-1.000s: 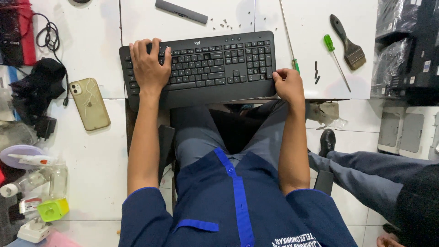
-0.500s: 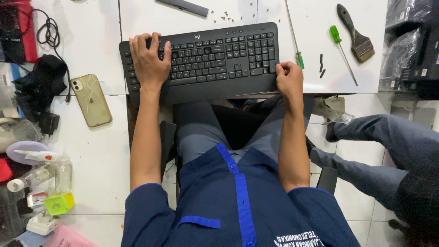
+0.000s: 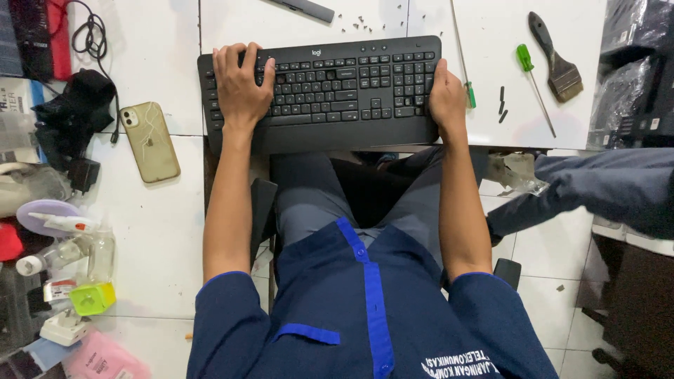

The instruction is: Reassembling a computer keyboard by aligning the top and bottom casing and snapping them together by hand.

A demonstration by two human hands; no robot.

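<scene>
Black keyboard (image 3: 330, 91) lies on the white desk (image 3: 154, 224), its front edge overhanging the lap. Left hand (image 3: 242, 84) rests flat, fingers spread over the left keys; right hand (image 3: 447, 95) clasps the right end. Judgement: keep both hands level, clear of the green screwdriver (image 3: 530, 77) just right.

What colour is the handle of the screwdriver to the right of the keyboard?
Green. The screwdriver handle shows clearly in the head view, right of the keyboard.
</scene>
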